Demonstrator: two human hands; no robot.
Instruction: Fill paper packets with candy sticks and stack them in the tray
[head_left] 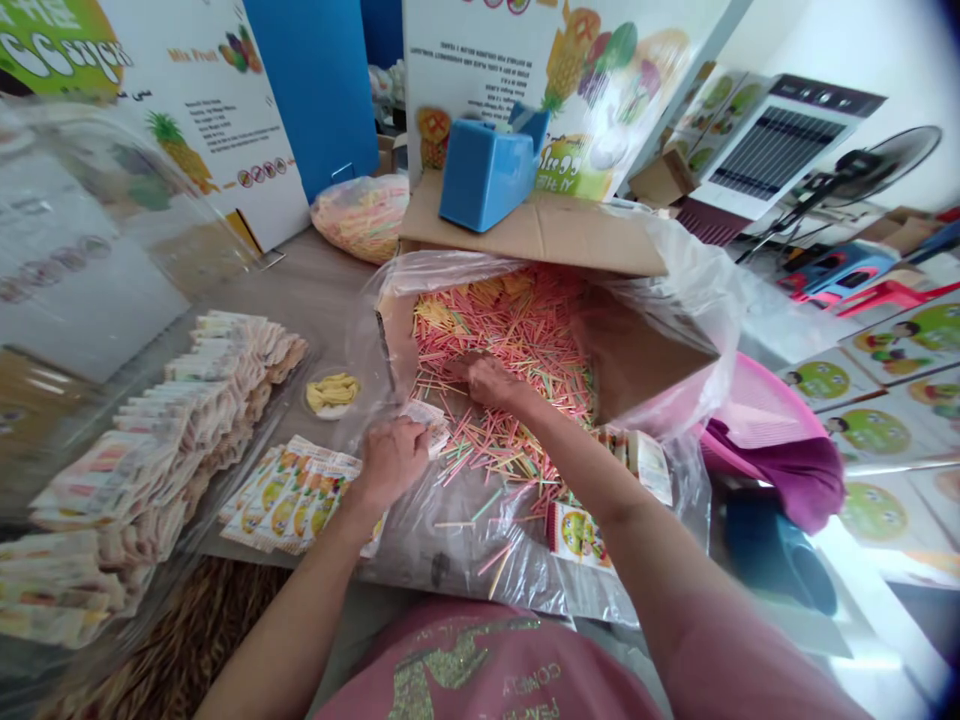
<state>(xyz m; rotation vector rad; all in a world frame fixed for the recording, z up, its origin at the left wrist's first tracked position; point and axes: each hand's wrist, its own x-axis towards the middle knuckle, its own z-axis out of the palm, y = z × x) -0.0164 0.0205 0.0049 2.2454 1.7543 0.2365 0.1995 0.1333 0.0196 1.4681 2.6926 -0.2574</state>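
Note:
A small printed packet [433, 424] is pinched in my left hand [396, 458], just in front of the open carton. My right hand [491, 381] reaches among thin pink, yellow and green candy sticks [517, 325], its fingers curled on some of them; the fingertips are partly hidden. The sticks fill the plastic-lined cardboard box [637, 345] and spill out over its front onto the clear plastic sheet [461, 545]. Left of my left hand lies a fanned row of printed packets [289, 495]. Another packet [577, 535] rests under my right forearm.
Long overlapping stacks of packets [172, 430] cover the left side. A small dish with yellow finger cots or rubber pieces [332, 392] sits near the box. A blue tape dispenser [487, 172] stands on the back flap. At right is a pink basket [757, 410] with purple cloth.

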